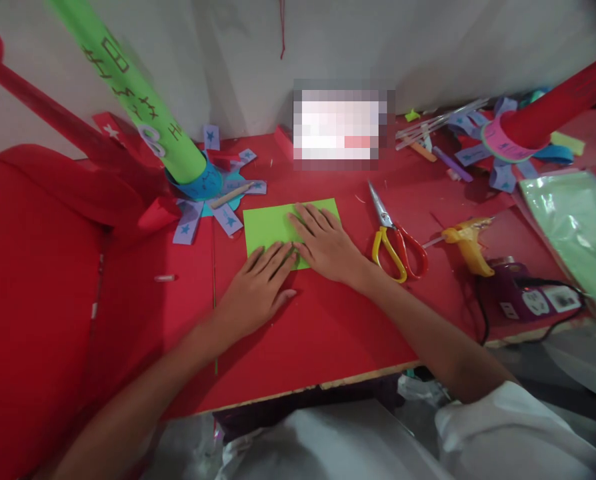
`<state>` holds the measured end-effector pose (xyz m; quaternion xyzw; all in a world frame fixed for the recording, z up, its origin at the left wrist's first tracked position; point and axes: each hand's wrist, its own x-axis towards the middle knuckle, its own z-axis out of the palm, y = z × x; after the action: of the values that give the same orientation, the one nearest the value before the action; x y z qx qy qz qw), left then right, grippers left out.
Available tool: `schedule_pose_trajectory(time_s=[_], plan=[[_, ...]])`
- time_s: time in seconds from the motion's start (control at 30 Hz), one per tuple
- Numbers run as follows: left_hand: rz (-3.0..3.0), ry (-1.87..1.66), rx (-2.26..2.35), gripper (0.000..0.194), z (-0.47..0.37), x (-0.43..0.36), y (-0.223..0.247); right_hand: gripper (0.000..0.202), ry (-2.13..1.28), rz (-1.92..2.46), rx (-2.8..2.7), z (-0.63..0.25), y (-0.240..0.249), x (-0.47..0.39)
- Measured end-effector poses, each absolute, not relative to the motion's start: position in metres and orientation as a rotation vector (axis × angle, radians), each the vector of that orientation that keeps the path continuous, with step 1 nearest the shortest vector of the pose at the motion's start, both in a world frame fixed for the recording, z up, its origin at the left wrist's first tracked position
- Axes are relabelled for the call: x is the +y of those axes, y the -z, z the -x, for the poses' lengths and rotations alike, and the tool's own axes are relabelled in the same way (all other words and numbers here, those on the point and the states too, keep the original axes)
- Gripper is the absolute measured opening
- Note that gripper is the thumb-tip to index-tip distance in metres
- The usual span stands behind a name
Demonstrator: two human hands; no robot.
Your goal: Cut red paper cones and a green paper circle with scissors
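Note:
A bright green sheet of paper (271, 227) lies flat on the red tabletop (308, 340). My left hand (258, 287) rests with its fingers stretched out over the sheet's near left edge. Across the sheet's right part lies my right hand (325, 243), flat with fingers apart. The fingertips of the left hand are close to the right thumb. Just right of the right hand are scissors (385, 223) with one yellow and one red handle, their blades pointing away from me. Neither hand grips anything.
A green paper tube (173, 147) stands at the back left, with purple star tags (188, 223) round its base. On the right are a yellow glue gun (468, 243), a purple power strip (533, 293) with cables, a red tube (563, 100) and a plastic-wrapped green pack (578, 227).

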<state>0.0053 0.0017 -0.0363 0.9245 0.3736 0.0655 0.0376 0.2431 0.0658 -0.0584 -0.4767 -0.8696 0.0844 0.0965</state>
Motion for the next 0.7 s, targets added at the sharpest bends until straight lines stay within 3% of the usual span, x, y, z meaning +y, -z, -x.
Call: schedule_pose_trajectory(time_s=[0.2,0.33,0.4,0.47,0.6,0.7], plan=[[-2.542,-0.247,1.449,0.043,-0.007,0.029,0.015,0.066,-0.259,1.393,-2.563,-0.244,0.062,0.067],[-2.385,-0.216,1.617,0.054,-0.026,0.070,0.006,0.066,-0.253,1.406,-2.562,-0.243,0.064,0.069],[-2.350,-0.296,1.530,0.038,-0.033,0.087,0.011,0.065,-0.248,1.413,-2.568,-0.243,0.064,0.069],[-2.297,-0.485,1.468,0.023,-0.036,0.098,0.019,0.064,-0.247,1.401,-2.575,-0.243,0.063,0.068],[-1.941,-0.993,1.356,0.042,-0.031,0.114,0.035,0.066,-0.231,1.384,-2.564,-0.243,0.061,0.067],[-1.309,-1.353,1.142,0.030,-0.025,0.124,0.033,0.067,-0.224,1.398,-2.557,-0.243,0.061,0.066]])
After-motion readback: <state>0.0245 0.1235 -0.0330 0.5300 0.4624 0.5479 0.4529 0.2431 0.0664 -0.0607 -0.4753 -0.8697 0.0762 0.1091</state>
